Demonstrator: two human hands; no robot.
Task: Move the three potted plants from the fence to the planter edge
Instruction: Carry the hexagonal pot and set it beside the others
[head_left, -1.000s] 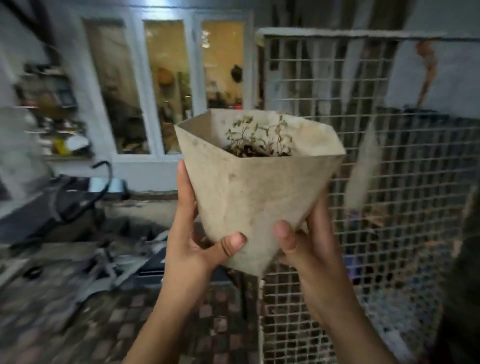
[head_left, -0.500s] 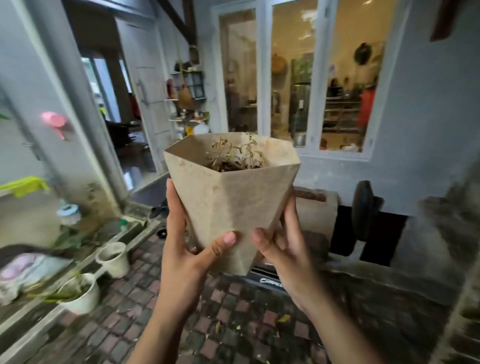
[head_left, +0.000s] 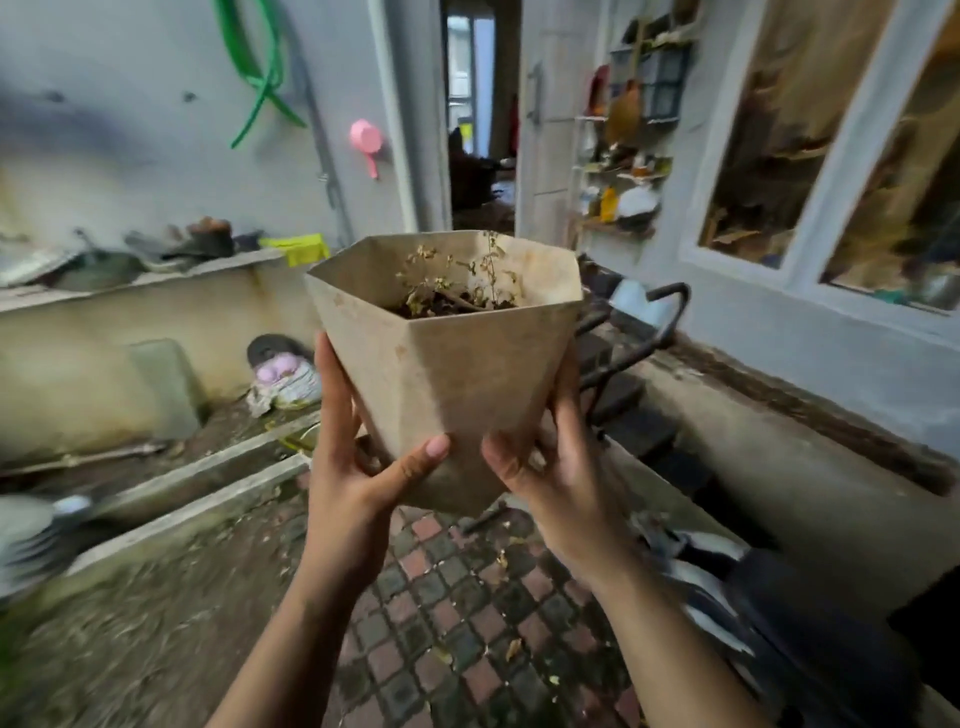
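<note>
- I hold a beige faceted pot (head_left: 447, 364) up in front of me with both hands, in the air above the brick paving (head_left: 467, 613).
- My left hand (head_left: 358, 467) wraps the pot's left side: fingers run up its wall, the thumb presses across the lower front.
- My right hand (head_left: 550, 462) cups the right side the same way, thumb on the front near the base, fingers behind and up the wall.
- The pot sits upright; a thin, dry-looking plant (head_left: 462, 280) stands in dark soil inside it.
- To my left, low down, runs a concrete planter edge (head_left: 197, 499), well apart from the pot.
- On the wall behind hang a green hose (head_left: 260, 73) and a pink scoop (head_left: 367, 141).
</note>
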